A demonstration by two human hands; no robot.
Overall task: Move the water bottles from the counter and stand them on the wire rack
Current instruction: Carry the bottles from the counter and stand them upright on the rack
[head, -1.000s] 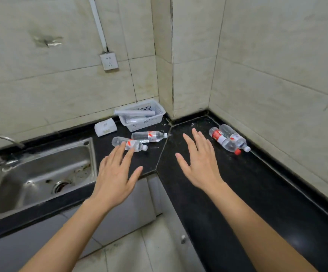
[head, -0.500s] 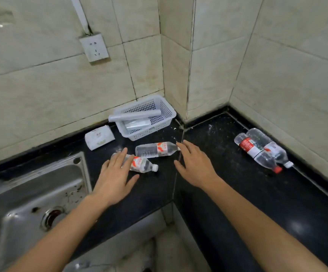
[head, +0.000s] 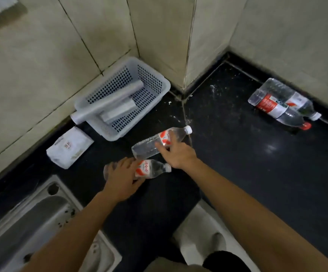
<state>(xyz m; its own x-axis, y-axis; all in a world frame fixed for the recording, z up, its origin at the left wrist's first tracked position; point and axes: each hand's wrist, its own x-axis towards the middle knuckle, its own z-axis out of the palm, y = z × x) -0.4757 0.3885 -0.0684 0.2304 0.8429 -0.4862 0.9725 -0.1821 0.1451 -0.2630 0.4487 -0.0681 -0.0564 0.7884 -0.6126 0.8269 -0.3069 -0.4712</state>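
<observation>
Both hands have come down onto the bottles since half a second ago. The left hand (head: 122, 178) now lies over the nearer clear plastic water bottle with an orange-and-white label (head: 149, 170), its grip curling round the base. The right hand (head: 175, 152) touches the farther clear water bottle (head: 155, 143), fingers spread wide on its label. Both bottles lie flat on the black stone desk (head: 237, 163), just in front of the white perforated plastic basket (head: 155, 83).

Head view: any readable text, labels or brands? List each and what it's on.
None reads clearly.
Near clear plastic bottle under the left hand: red-white label, red characters, too blurred.
Far clear plastic bottle under the right hand: label partly covered.
Two clear bottles by the right wall: labels blurred.
White packet: small red print, unreadable.
</observation>
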